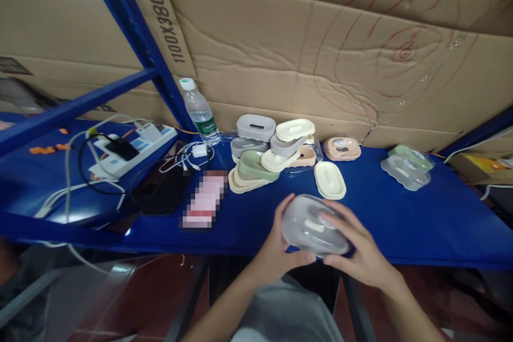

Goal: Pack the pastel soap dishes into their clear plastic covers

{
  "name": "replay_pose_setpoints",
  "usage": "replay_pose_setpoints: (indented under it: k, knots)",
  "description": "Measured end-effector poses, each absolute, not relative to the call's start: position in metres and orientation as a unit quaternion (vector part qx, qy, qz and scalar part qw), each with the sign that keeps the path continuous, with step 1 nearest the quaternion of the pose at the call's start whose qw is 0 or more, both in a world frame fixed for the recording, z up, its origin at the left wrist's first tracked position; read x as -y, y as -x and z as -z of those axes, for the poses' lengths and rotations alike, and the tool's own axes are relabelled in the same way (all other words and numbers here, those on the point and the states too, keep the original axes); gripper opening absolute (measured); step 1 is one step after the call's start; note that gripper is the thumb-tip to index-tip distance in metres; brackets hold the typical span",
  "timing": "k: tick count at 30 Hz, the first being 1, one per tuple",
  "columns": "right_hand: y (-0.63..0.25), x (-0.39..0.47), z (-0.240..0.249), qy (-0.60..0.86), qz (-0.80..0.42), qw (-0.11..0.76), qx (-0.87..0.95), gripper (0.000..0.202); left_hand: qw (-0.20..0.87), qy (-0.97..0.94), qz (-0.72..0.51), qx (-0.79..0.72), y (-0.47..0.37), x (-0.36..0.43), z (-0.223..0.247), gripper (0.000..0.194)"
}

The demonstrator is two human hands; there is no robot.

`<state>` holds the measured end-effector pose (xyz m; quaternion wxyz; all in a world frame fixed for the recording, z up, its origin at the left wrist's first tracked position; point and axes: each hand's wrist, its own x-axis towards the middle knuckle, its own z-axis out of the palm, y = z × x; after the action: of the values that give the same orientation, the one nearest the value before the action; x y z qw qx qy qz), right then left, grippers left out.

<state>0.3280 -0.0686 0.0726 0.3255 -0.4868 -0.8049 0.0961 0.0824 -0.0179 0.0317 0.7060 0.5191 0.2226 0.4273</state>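
Grey plastic, the smooth case [298, 227] sat in the grip of your left hand [276, 254] and right hand [363, 251], likely to slip over the table [401, 219] edge if either loosened.

Holds both bare forearms [230, 299] out in front, converging. Cups left hand [279, 251] in a grasp, fingers upward, thumb stretched rightward. Curves right hand [363, 248] opposite, also grasping, fingers angled inward, thumb pointing left. Leaves thumb tips just apart.
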Motion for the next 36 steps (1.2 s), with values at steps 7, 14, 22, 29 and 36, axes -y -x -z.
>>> replay_pose_setpoints:
  k: [7,14,22,29,36]
  knots:
    - [-0.302,-0.027,-0.110,0.388,-0.142,0.386,0.825,0.061,0.578,-0.527,-0.528,-0.330,-0.055,0.002,-0.020,0.108]
    - [-0.295,-0.182,-0.135,0.472,-0.002,0.294,0.831,0.064,0.598,-0.521,-0.500,-0.348,-0.053,0.002,-0.015,0.105]
    - [-0.267,-0.084,-0.140,0.353,-0.100,0.310,0.877,0.041,0.549,-0.493,-0.559,-0.379,-0.055,0.000,-0.015,0.097]
    - [-0.256,0.004,-0.109,0.353,-0.183,0.235,0.887,0.040,0.515,-0.494,-0.602,-0.359,-0.057,-0.004,-0.009,0.095]
    - [-0.269,-0.021,-0.104,0.357,-0.170,0.346,0.851,0.025,0.504,-0.471,-0.620,-0.374,-0.056,0.000,-0.010,0.104]
